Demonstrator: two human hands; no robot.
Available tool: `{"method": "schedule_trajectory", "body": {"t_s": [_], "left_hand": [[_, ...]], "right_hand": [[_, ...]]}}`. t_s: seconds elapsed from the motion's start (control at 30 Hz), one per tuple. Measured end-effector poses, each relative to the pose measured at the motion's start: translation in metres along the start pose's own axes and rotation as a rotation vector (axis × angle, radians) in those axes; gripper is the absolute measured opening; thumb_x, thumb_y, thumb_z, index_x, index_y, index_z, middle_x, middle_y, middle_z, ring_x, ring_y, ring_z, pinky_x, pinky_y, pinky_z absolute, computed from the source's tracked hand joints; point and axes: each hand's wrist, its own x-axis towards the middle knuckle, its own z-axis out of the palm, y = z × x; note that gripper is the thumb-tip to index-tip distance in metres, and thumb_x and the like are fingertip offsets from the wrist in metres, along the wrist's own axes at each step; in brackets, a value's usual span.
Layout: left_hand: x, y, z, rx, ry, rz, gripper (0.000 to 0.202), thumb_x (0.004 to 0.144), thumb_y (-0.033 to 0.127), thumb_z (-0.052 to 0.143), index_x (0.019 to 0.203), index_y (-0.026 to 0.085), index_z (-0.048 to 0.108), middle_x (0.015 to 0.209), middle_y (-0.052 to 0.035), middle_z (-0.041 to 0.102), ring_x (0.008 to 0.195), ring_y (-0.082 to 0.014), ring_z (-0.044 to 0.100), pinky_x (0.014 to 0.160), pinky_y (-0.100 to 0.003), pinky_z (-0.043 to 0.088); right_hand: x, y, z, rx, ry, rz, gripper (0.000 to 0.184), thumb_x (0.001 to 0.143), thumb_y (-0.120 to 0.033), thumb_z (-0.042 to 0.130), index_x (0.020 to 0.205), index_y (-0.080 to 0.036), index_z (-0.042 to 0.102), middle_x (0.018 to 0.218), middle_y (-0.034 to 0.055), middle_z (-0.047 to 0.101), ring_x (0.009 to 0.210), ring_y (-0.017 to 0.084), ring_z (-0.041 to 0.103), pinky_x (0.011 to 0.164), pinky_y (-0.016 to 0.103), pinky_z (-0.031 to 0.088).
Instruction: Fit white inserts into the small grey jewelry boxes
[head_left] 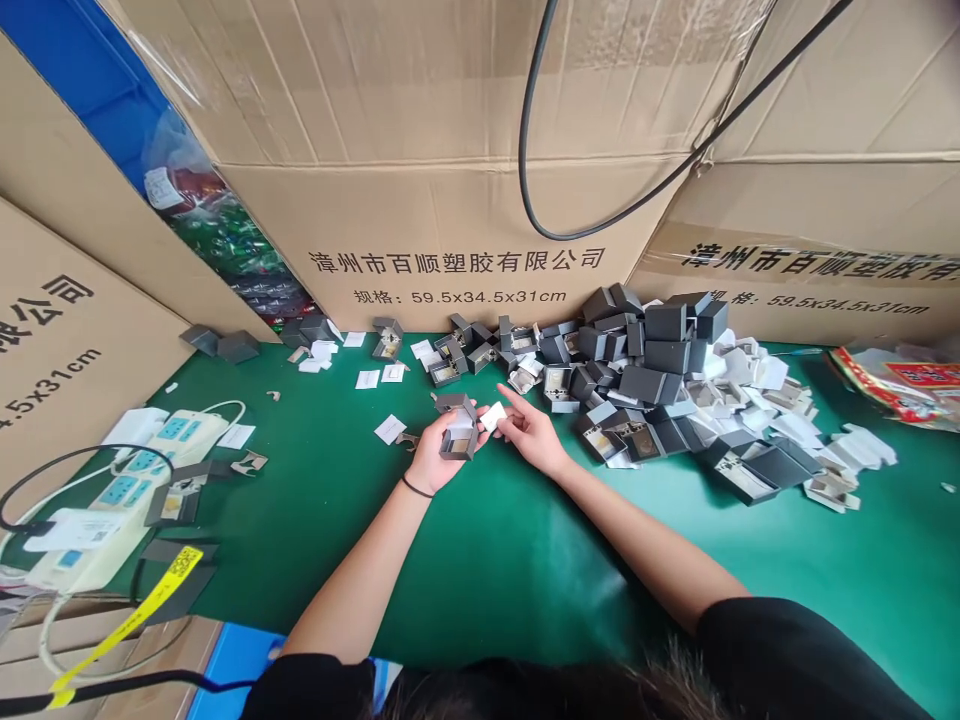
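My left hand (435, 455) is closed around a small dark grey hinged box (457, 440), its lid raised. Just to the right, my right hand (529, 432) pinches a small white card-like piece (493, 416) between thumb and fingers, with the index finger stretched out. The white piece is close beside the open box; whether they touch I cannot tell. Beyond my hands, several similar grey boxes (448, 368) stand open on the green table (480, 560). A white square card (390, 430) lies left of my left hand.
A heap of grey boxes (649, 385) and white inserts (757, 375) spreads to the right. Large cardboard cartons (450, 220) wall the back, with a black cable (525, 130) hanging in front. On the left is a power strip (142, 480) with cords; a red-and-clear plastic bag (900, 385) lies far right.
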Motion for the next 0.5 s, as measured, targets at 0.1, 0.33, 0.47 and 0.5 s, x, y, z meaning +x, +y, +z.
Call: {"method": "schedule_trajectory", "body": {"t_s": [0.1,0.33,0.47,0.5], "left_hand": [[0.0008,-0.0008,-0.0006,-0.007,-0.003,0.015,0.019,0.083,0.023,0.054,0.099,0.015,0.062,0.101,-0.0089,0.068,0.076,-0.0133,0.064,0.079,-0.031,0.054],[0.0025,-0.0088,-0.003,-0.045,0.012,0.073,0.017,0.077,0.016,0.061,0.095,0.016,0.06,0.096,-0.0076,0.068,0.079,-0.0141,0.064,0.081,-0.033,0.053],[0.0019,-0.0092,-0.0049,-0.059,-0.022,0.098,0.017,0.079,0.02,0.061,0.095,0.014,0.061,0.096,-0.008,0.067,0.082,-0.0147,0.063,0.082,-0.033,0.052],[0.0017,-0.0088,-0.005,-0.066,-0.028,0.089,0.017,0.08,0.021,0.06,0.095,0.013,0.062,0.096,-0.0083,0.067,0.083,-0.0149,0.063,0.081,-0.032,0.052]], "right_hand": [[-0.0031,0.0009,0.001,-0.088,-0.011,0.005,0.047,0.083,-0.043,0.055,0.123,-0.02,0.053,0.084,0.0028,0.067,0.07,0.014,0.064,0.067,0.028,0.052],[-0.0069,0.0069,0.0046,-0.129,0.051,-0.036,0.027,0.086,-0.046,0.053,0.092,-0.021,0.059,0.093,0.0069,0.07,0.071,0.017,0.065,0.068,0.032,0.055],[-0.0095,0.0072,0.006,-0.149,0.112,-0.035,0.026,0.085,-0.045,0.055,0.092,-0.021,0.06,0.105,0.0093,0.07,0.072,0.018,0.067,0.071,0.035,0.057],[-0.0106,0.0052,0.006,-0.18,0.135,-0.044,0.026,0.085,-0.045,0.055,0.092,-0.021,0.061,0.105,0.0093,0.07,0.074,0.019,0.068,0.072,0.036,0.057]]}}
